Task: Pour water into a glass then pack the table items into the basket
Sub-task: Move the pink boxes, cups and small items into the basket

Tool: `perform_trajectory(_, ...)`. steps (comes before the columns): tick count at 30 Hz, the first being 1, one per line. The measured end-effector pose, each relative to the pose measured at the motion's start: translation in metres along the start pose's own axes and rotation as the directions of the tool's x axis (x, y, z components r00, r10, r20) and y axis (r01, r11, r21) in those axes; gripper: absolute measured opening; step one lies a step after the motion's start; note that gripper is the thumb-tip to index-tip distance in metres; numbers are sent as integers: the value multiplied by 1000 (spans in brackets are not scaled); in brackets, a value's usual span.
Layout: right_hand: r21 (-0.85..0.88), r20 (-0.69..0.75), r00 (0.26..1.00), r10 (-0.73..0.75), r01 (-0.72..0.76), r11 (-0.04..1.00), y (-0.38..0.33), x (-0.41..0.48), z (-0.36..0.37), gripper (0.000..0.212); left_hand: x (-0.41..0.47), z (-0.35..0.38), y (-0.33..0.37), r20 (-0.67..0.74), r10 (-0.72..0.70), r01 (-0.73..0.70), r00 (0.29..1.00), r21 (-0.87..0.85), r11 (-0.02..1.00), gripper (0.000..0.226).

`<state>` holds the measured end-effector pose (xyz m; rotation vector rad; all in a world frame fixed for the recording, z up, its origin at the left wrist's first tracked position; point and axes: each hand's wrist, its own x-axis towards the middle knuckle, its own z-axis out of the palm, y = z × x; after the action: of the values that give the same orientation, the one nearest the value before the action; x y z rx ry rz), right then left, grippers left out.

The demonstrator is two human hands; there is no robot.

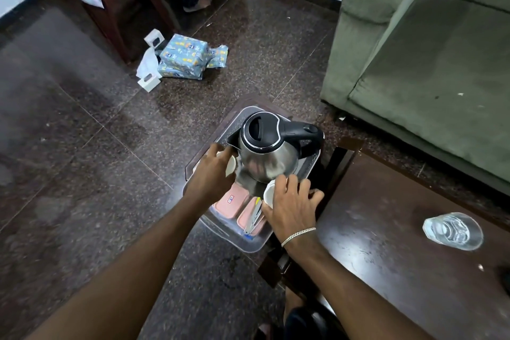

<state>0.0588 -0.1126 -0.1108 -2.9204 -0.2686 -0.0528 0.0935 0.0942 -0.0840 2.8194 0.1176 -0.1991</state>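
A clear plastic basket (249, 245) sits on the floor beside a dark wooden table (400, 270). Inside it stands a steel kettle (269, 156) with a black lid and handle. Two pink lidded boxes (230, 201) lie at its near end, with a small stapler-like item (255, 218) on one. My left hand (214, 171) rests in the basket on a white cup (231, 165) left of the kettle. My right hand (289, 201) grips another white cup (269, 194) at the kettle's near right. A clear glass (454, 230) holding water stands on the table.
A green sofa (427, 63) fills the upper right. Blue patterned packs (183, 59) and white boxes (150, 83) lie on the dark stone floor at upper left, by a wooden chair (116, 8). A person's foot (200, 3) shows behind it.
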Motion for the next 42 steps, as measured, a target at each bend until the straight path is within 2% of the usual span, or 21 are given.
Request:
perform_trajectory(10, -25, 85, 994, 65, -63, 998, -2, 5, 15, 67, 22, 11, -18, 50, 31, -31, 998, 8, 999, 63)
perform_trajectory(16, -34, 113, 990, 84, -81, 996, -2, 10, 21, 68, 27, 16, -23, 49, 70, -71, 996, 15, 997, 51)
perform_trajectory(20, -39, 136, 987, 91, -86, 996, -4, 10, 23, 74, 30, 20, -27, 71, 85, -84, 994, -27, 996, 55)
perform_trajectory(28, -52, 168, 982, 80, -73, 996, -5, 7, 18, 68, 30, 24, -30, 87, 112, -108, 990, -50, 993, 54)
perform_trajectory(33, -16, 164, 985, 51, -49, 999, 0, 4, 11, 70, 21, 21, -29, 97, 114, -108, 989, -70, 992, 73)
perform_trajectory(38, 54, 87, 996, 26, -31, 998, 15, -7, -5, 69, -2, 12, -14, -25, 84, -86, 996, -67, 994, 76)
perform_trajectory(42, 95, 43, 998, 41, -45, 994, 46, -23, -19, 69, -29, 17, 23, -164, 125, -132, 978, -29, 991, 50)
